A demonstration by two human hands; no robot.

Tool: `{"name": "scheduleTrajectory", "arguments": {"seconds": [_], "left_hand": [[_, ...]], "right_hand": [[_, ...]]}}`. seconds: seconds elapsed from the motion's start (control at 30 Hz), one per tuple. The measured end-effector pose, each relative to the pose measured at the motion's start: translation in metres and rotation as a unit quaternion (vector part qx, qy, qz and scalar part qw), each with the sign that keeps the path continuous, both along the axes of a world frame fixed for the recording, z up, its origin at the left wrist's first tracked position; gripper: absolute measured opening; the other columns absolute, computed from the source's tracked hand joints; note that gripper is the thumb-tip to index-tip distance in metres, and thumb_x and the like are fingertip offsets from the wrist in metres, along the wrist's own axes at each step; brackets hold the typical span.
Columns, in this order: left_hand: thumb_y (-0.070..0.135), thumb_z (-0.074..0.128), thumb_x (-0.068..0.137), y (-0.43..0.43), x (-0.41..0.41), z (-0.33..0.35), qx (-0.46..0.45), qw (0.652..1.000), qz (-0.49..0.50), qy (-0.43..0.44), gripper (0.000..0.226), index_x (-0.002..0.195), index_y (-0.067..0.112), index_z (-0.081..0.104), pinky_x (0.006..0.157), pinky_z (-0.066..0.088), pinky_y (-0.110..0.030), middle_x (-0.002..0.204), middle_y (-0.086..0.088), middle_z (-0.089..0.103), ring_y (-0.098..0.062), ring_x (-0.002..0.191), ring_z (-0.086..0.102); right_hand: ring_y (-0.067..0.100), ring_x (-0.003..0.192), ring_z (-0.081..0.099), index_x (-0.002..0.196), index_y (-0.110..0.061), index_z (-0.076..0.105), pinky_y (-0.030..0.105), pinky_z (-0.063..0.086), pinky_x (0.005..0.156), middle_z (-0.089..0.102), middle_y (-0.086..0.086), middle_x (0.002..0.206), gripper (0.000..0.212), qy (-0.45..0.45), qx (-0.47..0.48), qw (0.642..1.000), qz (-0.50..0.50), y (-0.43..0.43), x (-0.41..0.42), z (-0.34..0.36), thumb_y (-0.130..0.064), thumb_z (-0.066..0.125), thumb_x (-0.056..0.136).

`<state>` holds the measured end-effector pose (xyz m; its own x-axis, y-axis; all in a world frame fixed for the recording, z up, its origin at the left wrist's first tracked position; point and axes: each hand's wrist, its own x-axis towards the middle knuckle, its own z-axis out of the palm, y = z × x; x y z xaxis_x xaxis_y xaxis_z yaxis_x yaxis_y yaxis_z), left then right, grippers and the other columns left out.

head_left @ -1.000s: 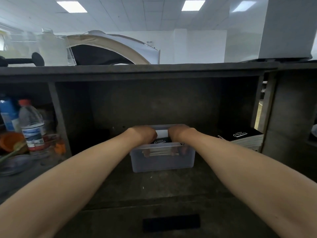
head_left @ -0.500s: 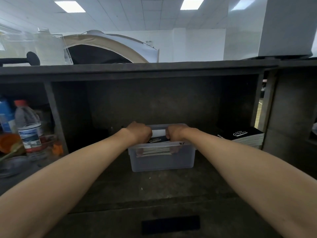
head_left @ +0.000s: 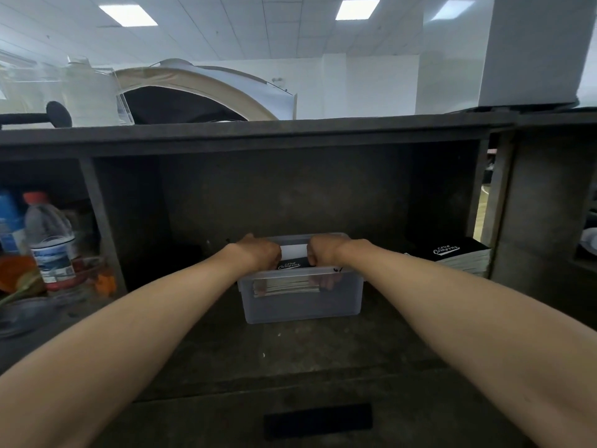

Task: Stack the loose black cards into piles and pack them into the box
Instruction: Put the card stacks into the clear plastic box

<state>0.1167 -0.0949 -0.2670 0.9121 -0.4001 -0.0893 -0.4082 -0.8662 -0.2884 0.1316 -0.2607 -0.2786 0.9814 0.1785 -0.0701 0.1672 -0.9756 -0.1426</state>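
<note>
Black cards (head_left: 289,265) sit as a pile inside the translucent box (head_left: 303,307) at frame centre. Left hand (head_left: 258,255) and right hand (head_left: 324,255) each grasp one end of the pile, fingers curled.

In clear box (head_left: 303,307), left grip (head_left: 260,255), right grip (head_left: 324,253) clutch card stack (head_left: 287,286); second stack (head_left: 458,257) at right.

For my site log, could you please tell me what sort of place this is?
Probably an office-like workroom or storeroom: ceiling panel lights, a dark shelving unit holding a water bottle and the clear box, and what looks like a tent behind.
</note>
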Motion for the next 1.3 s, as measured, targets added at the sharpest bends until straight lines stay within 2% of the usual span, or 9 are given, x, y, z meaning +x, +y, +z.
{"name": "scheduleTrajectory", "arguments": {"seconds": [0.13,0.3,0.4,0.5,0.57,0.67,0.77,0.93,1.3], "left_hand": [[0.025,0.059,0.099,0.002,-0.006,0.009,-0.075,0.996,0.024,0.043,0.013,0.107,0.016,0.065,0.088,0.047,-0.032,0.111,-0.004,0.063,-0.021,0.101,0.06],[0.023,0.073,0.091,-0.027,-0.028,0.031,-0.29,0.955,-0.052,0.018,0.01,0.097,0.021,0.065,0.085,0.056,-0.035,0.098,0.0,0.068,-0.016,0.092,0.065],[0.03,0.075,0.09,-0.068,-0.06,0.039,-0.361,0.922,-0.141,-0.017,0.01,0.091,0.028,0.065,0.075,0.056,-0.03,0.09,0.006,0.069,-0.014,0.086,0.067],[0.043,0.075,0.088,-0.119,-0.096,0.033,-0.344,0.913,-0.219,-0.011,0.018,0.091,0.027,0.066,0.075,0.056,-0.034,0.088,0.008,0.069,-0.012,0.084,0.066],[0.051,0.074,0.087,-0.149,-0.113,0.023,-0.291,0.927,-0.237,0.001,0.027,0.093,0.026,0.066,0.077,0.057,-0.036,0.087,0.01,0.067,-0.013,0.084,0.065],[0.059,0.073,0.084,-0.18,-0.123,0.003,-0.19,0.962,-0.193,0.026,0.042,0.099,0.021,0.065,0.067,0.049,-0.033,0.086,0.006,0.061,-0.018,0.083,0.06],[0.053,0.077,0.083,-0.192,-0.12,-0.017,-0.168,0.972,-0.144,0.082,0.051,0.115,0.015,0.065,0.061,0.039,-0.026,0.085,0.006,0.052,-0.016,0.079,0.052],[0.047,0.084,0.078,-0.193,-0.115,-0.032,-0.193,0.965,-0.138,0.114,0.036,0.089,0.021,0.062,0.066,0.045,-0.029,0.097,-0.001,0.067,-0.017,0.086,0.059],[0.05,0.091,0.065,-0.179,-0.121,-0.041,-0.22,0.952,-0.195,0.088,0.043,0.072,0.025,0.056,0.059,0.039,-0.029,0.077,0.008,0.06,-0.012,0.074,0.054]], "right_hand": [[0.016,0.088,0.06,0.089,-0.021,0.054,0.034,0.054,0.08,0.06,-0.001,0.094,0.019,-0.072,-0.04,0.996,0.041,-0.009,-0.03,0.02,-0.022,0.072,0.083],[0.007,0.064,0.071,0.088,-0.02,0.063,0.032,0.061,0.065,0.073,-0.001,0.075,0.011,-0.152,0.136,0.978,0.04,-0.065,-0.101,0.062,-0.027,0.072,0.085],[0.004,0.061,0.071,0.085,-0.019,0.064,0.03,0.059,0.065,0.074,-0.004,0.069,0.014,-0.183,0.163,0.969,0.025,-0.112,-0.139,0.062,-0.029,0.074,0.084],[-0.001,0.062,0.069,0.081,-0.023,0.065,0.027,0.055,0.072,0.073,-0.009,0.067,0.02,-0.191,0.119,0.974,-0.023,-0.162,-0.166,0.051,-0.039,0.075,0.081],[0.004,0.07,0.069,0.081,-0.023,0.066,0.027,0.055,0.071,0.072,-0.007,0.071,0.023,-0.151,0.09,0.982,-0.063,-0.192,-0.178,0.041,-0.042,0.078,0.076],[0.012,0.086,0.064,0.086,-0.023,0.068,0.031,0.054,0.077,0.069,-0.007,0.088,0.033,-0.035,0.047,0.992,-0.108,-0.229,-0.186,0.023,-0.044,0.085,0.066],[0.013,0.1,0.059,0.093,-0.025,0.067,0.03,0.051,0.085,0.064,-0.009,0.102,0.037,0.022,0.079,0.99,-0.117,-0.246,-0.185,0.004,-0.039,0.086,0.065],[0.015,0.1,0.054,0.096,-0.025,0.057,0.028,0.047,0.076,0.059,-0.007,0.11,0.046,0.048,0.108,0.987,-0.112,-0.248,-0.182,-0.014,-0.033,0.087,0.062],[0.014,0.089,0.054,0.085,-0.023,0.047,0.025,0.042,0.062,0.06,-0.006,0.097,0.055,0.039,0.061,0.993,-0.093,-0.218,-0.199,-0.018,-0.026,0.091,0.053]]}}
